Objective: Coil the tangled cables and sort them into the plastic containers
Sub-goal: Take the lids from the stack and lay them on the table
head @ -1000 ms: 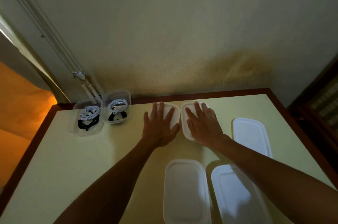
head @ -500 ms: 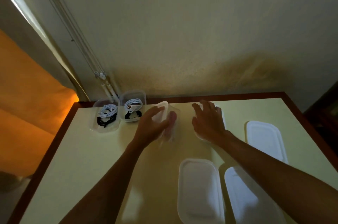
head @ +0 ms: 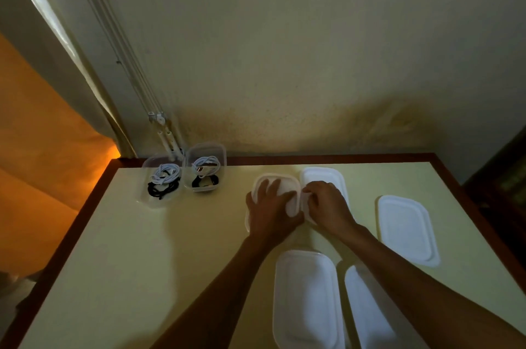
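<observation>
Left hand fingers spread flat on lid; right hand pinches its right edge (long axis near-far), tubs far left.

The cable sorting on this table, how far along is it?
Done: two open containers at the far left corner each hold coiled white and black cables. In hand: the left hand and right hand rest on a white container mid-table. Left: the white lids lie loose, so the cable containers are uncovered.

Dim room in a home, stained plaster wall, curtain, wood-edged table
</observation>
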